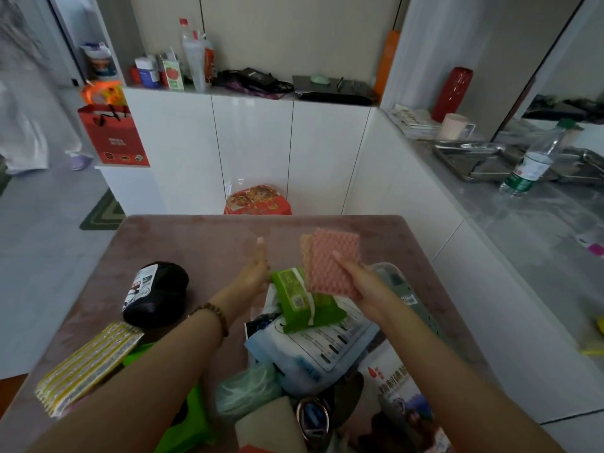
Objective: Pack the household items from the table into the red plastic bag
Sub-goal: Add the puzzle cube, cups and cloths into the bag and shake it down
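My right hand (366, 287) pinches two pink sponges (331, 263) by their lower part, thumb on the front, and holds them upright above the table (196, 237). My left hand (253, 273) hovers near them with nothing in it, fingers straight and palm turned inward. Below my hands a green packet (299, 300) lies on a white pouch (313, 349) in a heap of items, while a black roll (155, 292) and a yellow pack (86, 366) lie to the left, beside my left forearm
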`<state>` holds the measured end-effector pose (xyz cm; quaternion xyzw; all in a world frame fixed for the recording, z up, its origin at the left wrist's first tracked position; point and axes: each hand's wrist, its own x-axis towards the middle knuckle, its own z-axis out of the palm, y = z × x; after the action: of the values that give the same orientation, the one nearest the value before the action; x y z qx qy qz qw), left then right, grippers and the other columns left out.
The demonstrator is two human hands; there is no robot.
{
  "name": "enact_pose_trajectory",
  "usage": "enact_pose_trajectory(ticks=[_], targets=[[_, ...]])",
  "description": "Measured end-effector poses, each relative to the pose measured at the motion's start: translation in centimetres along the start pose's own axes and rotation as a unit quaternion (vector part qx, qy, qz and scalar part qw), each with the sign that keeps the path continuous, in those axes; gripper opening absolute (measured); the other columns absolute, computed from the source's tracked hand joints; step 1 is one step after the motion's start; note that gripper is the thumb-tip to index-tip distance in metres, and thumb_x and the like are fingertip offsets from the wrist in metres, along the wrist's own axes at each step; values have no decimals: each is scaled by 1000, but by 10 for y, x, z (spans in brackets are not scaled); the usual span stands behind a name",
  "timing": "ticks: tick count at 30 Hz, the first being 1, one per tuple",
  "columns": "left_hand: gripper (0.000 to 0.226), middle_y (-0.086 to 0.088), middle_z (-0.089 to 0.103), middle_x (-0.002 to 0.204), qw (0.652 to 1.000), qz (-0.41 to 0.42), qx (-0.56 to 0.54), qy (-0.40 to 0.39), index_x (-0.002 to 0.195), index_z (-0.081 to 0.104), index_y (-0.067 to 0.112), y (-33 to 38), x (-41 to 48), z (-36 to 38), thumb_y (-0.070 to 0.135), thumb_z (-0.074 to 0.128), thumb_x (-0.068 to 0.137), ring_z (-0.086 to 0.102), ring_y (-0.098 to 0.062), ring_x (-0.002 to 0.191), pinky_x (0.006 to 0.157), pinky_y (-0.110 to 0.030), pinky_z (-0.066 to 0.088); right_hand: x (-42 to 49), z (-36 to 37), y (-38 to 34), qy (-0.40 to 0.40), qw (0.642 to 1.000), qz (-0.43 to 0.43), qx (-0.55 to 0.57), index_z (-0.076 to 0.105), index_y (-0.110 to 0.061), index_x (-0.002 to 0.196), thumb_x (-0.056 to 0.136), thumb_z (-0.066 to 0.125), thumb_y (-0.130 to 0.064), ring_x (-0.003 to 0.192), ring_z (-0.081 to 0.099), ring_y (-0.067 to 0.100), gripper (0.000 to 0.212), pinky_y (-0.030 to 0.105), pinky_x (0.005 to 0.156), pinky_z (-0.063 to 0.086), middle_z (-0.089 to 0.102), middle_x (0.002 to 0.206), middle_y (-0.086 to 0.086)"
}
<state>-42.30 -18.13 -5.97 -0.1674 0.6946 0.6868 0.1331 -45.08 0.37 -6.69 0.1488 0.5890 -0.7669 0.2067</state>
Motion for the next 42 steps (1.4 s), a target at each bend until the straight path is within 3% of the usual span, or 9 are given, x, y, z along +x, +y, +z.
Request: enact_pose_trajectory(ticks=[4,5,6,9,17,22,27,33,42], targets=[[74,-23,58,126,987,-142,-30,-63,128,52,7,-22,19,4,64,23,89,56,-34,118,103,-34,40,36,3,6,1,987,98,-125,51,-1,128,89,61,-28,93,63,24,49,35,83,53,66,101,11],[77,-27,55,94,980,-168,-61,-91,122,55,6,-24,20,7,67,25,86,55,-32,114,96,-33,46,40,8,12,-18,981,126,-144,51,-3,128,88,62,-31,93,63,25,50,37,86,52,66,101,11],[73,-9,28,125,975,-179,-89,-96,121,54,6,-26,24,11,65,27,87,55,-30,110,90,-34,48,43,14,17,-28,977,139,-158,48,-6,130,86,64,-35,95,63,26,55,40,89,51,66,106,12],[67,-19,61,119,973,-187,-111,-81,131,47,4,-33,35,17,57,40,90,60,-32,107,88,-40,51,51,24,25,-8,978,106,-181,31,-12,141,75,74,-41,108,61,31,84,42,87,54,57,129,15],[54,-15,66,117,978,-67,-126,-149,119,54,16,30,-20,2,48,65,77,64,-30,106,92,-42,52,-29,45,-29,-52,998,6,-36,52,-12,128,78,73,-29,93,66,22,57,30,65,54,67,109,10],[45,-8,75,98,980,-6,-127,-153,111,60,15,88,-120,-9,38,66,72,72,-21,90,80,-35,53,-133,69,-77,-96,987,-90,-93,47,-20,134,63,76,-49,106,62,20,82,30,79,53,64,122,6],[44,-7,76,97,973,54,-190,-117,109,63,14,105,-247,-27,35,68,71,73,-19,84,86,-37,50,-259,72,-95,-134,961,-181,-162,61,-26,111,85,46,-52,103,59,14,39,29,90,46,64,114,-2],[93,-8,75,100,968,99,-218,-82,108,64,16,67,-362,-68,44,92,24,73,-20,85,81,-37,52,-388,45,-55,-108,911,-282,-280,67,-18,103,83,56,-51,100,65,24,40,41,96,47,69,109,4],[96,-6,75,99,957,123,-254,-67,117,59,16,16,-446,-88,46,90,32,73,-19,81,68,-32,59,-423,66,63,-163,873,-178,-424,60,-25,106,87,43,-56,106,52,-5,40,21,104,35,60,106,-19]])
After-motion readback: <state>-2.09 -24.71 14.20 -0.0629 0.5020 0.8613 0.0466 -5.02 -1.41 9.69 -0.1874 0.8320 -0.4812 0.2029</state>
